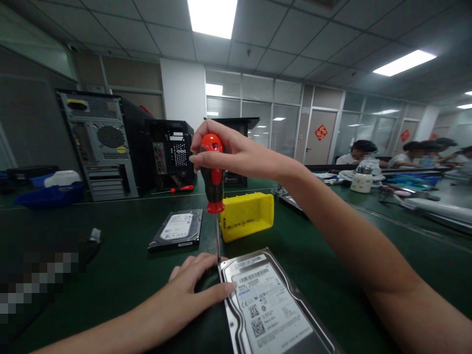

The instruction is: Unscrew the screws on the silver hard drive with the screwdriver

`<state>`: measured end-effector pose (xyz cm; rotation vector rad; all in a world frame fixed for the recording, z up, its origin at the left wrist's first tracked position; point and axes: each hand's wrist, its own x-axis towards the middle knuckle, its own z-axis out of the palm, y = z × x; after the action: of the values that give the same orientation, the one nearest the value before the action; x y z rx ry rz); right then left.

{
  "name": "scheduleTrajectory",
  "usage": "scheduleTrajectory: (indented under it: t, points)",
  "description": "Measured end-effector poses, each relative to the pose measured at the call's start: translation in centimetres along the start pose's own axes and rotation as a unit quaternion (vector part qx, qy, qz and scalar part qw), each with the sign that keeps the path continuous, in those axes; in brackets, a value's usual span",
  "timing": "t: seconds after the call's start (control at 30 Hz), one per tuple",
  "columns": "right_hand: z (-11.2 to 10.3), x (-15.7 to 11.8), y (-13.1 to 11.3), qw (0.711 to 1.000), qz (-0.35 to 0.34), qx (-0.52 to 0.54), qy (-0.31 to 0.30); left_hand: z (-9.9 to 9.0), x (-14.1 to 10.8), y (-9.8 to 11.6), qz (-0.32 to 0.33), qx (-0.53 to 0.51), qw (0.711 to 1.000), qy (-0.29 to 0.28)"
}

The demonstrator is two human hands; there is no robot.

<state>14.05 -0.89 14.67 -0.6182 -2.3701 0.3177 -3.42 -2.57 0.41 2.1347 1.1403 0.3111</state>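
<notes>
A hard drive (271,305) with a white label lies face up on the green table in front of me. My left hand (193,282) grips its left edge, thumb on the label side and fingers by the far left corner. Above that corner, my right hand (230,150) is closed around the red and black handle of a screwdriver (215,191). The screwdriver stands upright, its shaft pointing down and its tip at the drive's corner. Whether the tip sits in a screw is too small to tell.
Behind the drive, a yellow bin (254,216) lies on its side. A second hard drive (179,228) rests to its left. Computer cases (106,142) stand at the back left, near a red-handled screwdriver (182,188). People sit at the far right beyond a white jar (362,181).
</notes>
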Motion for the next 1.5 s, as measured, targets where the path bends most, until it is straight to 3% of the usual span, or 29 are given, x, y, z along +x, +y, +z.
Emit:
scheduleTrajectory:
  t: [0.27, 0.57, 0.7, 0.9, 1.2, 1.37, 1.5]
  points:
    - [-0.1, -0.2, -0.5, 0.998, 0.050, -0.028, 0.014, 0.0, 0.1, 0.1, -0.009, 0.005, 1.000, -0.023]
    - [0.7, 0.0, -1.1, 1.000, 0.010, -0.010, 0.002, -0.1, 0.1, -0.2, -0.002, 0.018, 1.000, -0.001]
    - [0.4, -0.2, -1.5, 0.998, 0.056, 0.035, -0.015, -0.1, 0.3, -0.2, 0.018, 0.029, 0.999, 0.005]
    - [0.4, -0.5, -1.7, 0.992, 0.111, 0.061, 0.010, 0.0, 0.2, -0.1, 0.014, 0.019, 1.000, 0.003]
    - [0.8, 0.3, -0.9, 0.996, 0.028, 0.083, 0.010, 0.0, 0.1, -0.2, 0.003, -0.006, 1.000, 0.002]
    - [0.9, 0.0, -1.3, 0.983, 0.108, 0.148, 0.018, -0.1, 0.3, -0.1, 0.007, 0.002, 1.000, -0.023]
    - [0.8, -0.4, -1.7, 0.979, 0.133, 0.154, 0.013, 0.2, 0.2, -0.1, 0.007, -0.010, 1.000, -0.013]
